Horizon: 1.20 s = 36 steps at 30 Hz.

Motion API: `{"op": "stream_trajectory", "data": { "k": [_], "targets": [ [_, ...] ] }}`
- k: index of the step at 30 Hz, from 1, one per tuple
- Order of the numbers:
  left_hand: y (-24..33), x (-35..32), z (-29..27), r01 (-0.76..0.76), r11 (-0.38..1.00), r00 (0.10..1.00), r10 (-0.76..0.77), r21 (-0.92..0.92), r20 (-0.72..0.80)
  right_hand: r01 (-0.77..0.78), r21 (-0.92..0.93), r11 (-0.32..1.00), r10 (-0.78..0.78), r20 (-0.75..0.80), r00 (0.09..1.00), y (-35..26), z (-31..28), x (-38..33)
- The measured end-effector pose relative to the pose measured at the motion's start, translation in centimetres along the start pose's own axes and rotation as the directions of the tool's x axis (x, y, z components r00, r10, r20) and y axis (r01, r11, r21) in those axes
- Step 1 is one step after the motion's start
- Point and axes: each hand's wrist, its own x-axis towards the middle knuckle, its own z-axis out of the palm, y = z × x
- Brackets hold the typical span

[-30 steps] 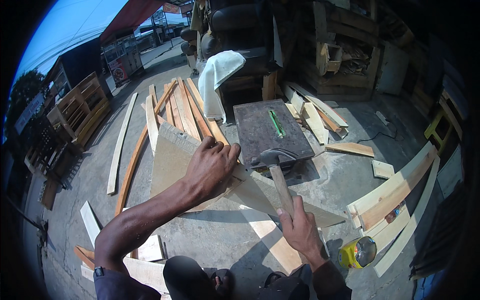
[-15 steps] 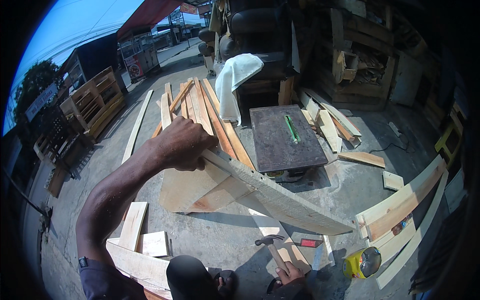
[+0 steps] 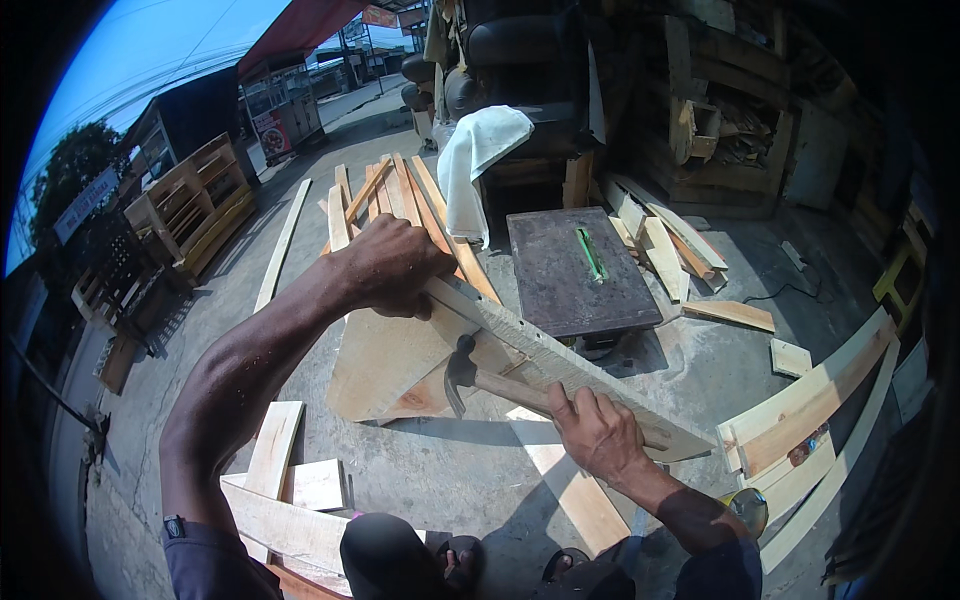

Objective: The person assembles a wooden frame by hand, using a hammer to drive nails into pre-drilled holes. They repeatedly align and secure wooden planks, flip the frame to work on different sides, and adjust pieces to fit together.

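My left hand (image 3: 400, 262) is closed over the upper corner of a wooden panel (image 3: 385, 365) and holds it tilted above the concrete. A row of small dark holes or nail spots runs along the panel's edge. In my right hand (image 3: 602, 435) is a claw hammer (image 3: 515, 390), gripped by its wooden handle. The hammer head is in front of the panel's near face, below my left hand; whether it touches the wood I cannot tell. My right forearm partly covers a yellow can (image 3: 748, 510).
Beyond the panel stands a dark-topped table saw (image 3: 560, 290) with a green strip at its slot. Long boards (image 3: 400, 195) lie behind, and short boards (image 3: 268, 450) at lower left. A curved slatted piece (image 3: 815, 420) rests at right. A white cloth (image 3: 480, 150) hangs near the saw.
My right hand has risen from low near my feet with the hammer, bringing it up and left to the panel. The left hand and panel have shifted slightly right in the picture.
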Motion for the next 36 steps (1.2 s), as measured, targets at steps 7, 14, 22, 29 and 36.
{"op": "stream_trajectory", "data": {
  "k": [7,14,22,29,36],
  "targets": [
    [-0.9,-0.5,-1.3,-0.004,1.0,0.998,0.003,-0.01,-0.069,-0.064,-0.066,0.996,0.06,-0.054,0.997,-0.3,-1.1,1.2],
    [-0.3,1.4,-1.3,0.013,0.999,0.997,-0.01,0.045,-0.075,0.197,0.129,0.972,-0.168,-0.208,0.964,1.4,0.4,0.6],
    [1.7,1.7,-1.9,0.024,1.0,0.998,-0.024,0.012,-0.052,0.284,0.238,0.929,-0.214,-0.282,0.935,2.1,-0.9,0.1],
    [1.0,0.6,-3.3,0.032,0.999,0.996,-0.031,0.015,-0.081,0.136,0.155,0.978,-0.147,0.06,0.987,4.4,-1.2,1.1],
    [1.2,0.7,-2.3,0.079,0.996,0.993,-0.075,0.041,-0.091,0.131,0.04,0.991,-0.13,-0.015,0.991,4.7,-3.2,2.4]
  ]
}}
